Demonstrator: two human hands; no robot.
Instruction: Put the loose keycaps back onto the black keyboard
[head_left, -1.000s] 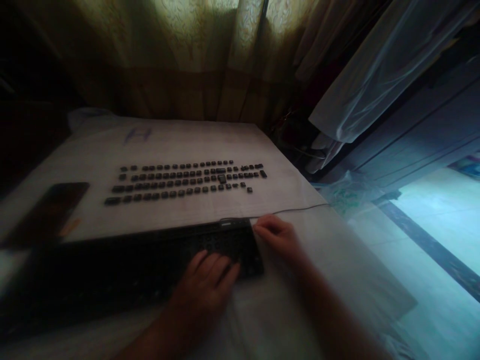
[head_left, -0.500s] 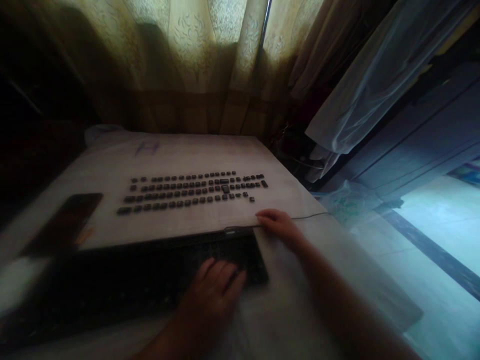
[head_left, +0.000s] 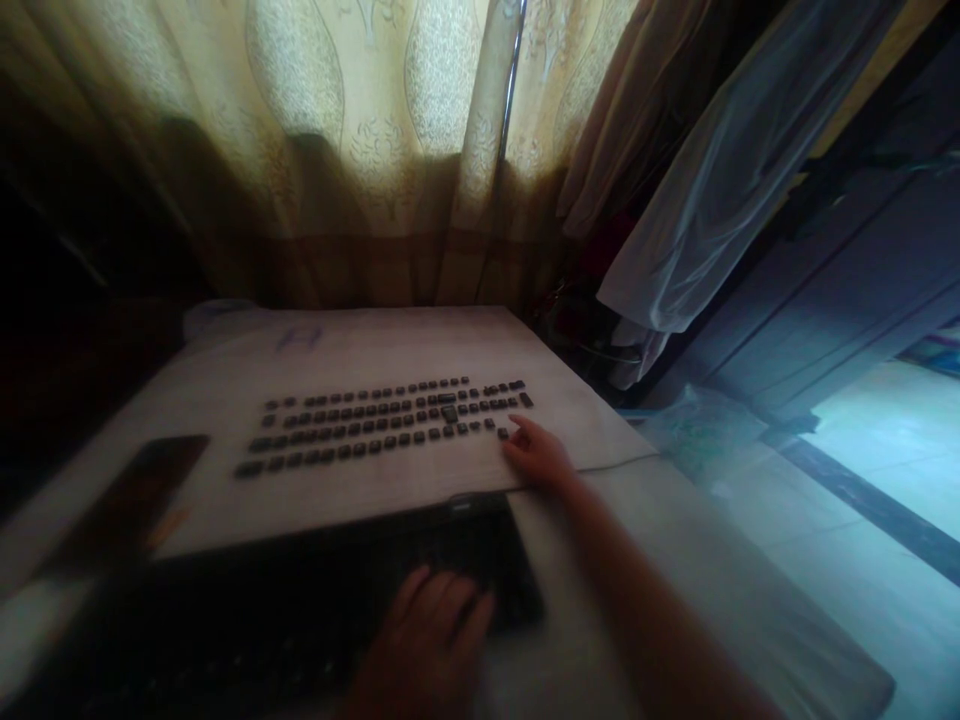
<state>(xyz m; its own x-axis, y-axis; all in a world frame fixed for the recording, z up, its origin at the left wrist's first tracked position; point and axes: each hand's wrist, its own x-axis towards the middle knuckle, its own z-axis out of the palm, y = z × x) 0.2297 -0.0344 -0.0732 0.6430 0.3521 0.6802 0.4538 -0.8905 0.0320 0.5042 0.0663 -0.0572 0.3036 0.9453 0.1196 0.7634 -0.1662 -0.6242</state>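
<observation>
A black keyboard (head_left: 300, 590) lies across the near part of the table, blurred and dark. My left hand (head_left: 431, 635) rests on its right part, fingers apart and stretched out, holding nothing that I can see. Beyond the keyboard, loose black keycaps (head_left: 375, 446) are laid out in several rows. At the right end of these rows is my right hand (head_left: 538, 455), with thumb and index finger apart beside a single keycap (head_left: 503, 433); whether they touch it is unclear.
A dark flat phone-like slab (head_left: 135, 500) lies at the left on the white-covered table (head_left: 405, 335). The keyboard's cable (head_left: 619, 464) runs off the right edge. Patterned curtains (head_left: 375, 150) hang behind, and white cloth (head_left: 675, 250) hangs at the right.
My right hand has moved away from the cable, forward to the keycap at the right end of the rows. My left hand stays on the keyboard. The view has tilted up slightly.
</observation>
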